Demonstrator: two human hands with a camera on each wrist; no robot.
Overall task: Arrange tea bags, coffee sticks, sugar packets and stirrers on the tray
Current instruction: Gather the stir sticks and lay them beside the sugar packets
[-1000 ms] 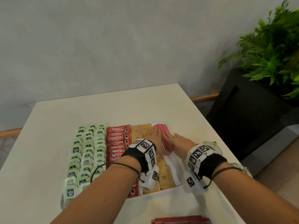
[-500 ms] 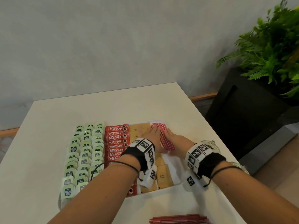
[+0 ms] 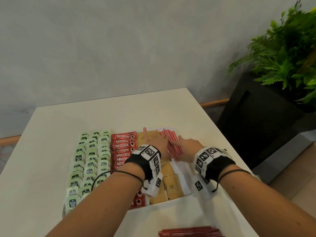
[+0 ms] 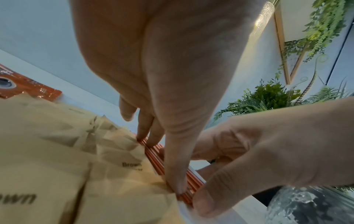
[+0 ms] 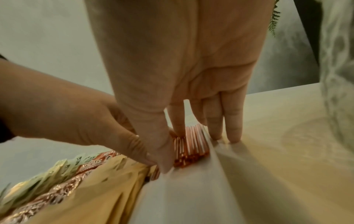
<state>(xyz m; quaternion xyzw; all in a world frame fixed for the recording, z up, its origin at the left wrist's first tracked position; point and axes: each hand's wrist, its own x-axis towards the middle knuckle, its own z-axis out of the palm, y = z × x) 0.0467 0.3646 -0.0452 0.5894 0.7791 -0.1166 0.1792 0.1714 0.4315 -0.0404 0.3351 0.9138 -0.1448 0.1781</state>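
A white tray (image 3: 183, 178) holds rows of green tea bags (image 3: 90, 161), red coffee sticks (image 3: 123, 146), brown sugar packets (image 3: 171, 183) and, at the far right, a bundle of red stirrers (image 3: 172, 144). My left hand (image 3: 159, 142) presses straight fingers and thumb against the stirrers' (image 4: 155, 159) left side, beside the sugar packets (image 4: 57, 151). My right hand (image 3: 186, 146) faces it from the right. Its index finger touches the stirrers (image 5: 191, 145), its thumb is at their near end, and two fingers rest on the tray rim.
A second bundle of red stirrers (image 3: 189, 232) lies at the table's near edge. Clear plastic wrap (image 3: 225, 151) sits by my right wrist near the table's right edge. A fern (image 3: 282, 57) in a black planter (image 3: 256, 125) stands to the right.
Both hands have drawn closer together around the stirrers. The left hand slid right from the sugar packets onto the bundle's left side.
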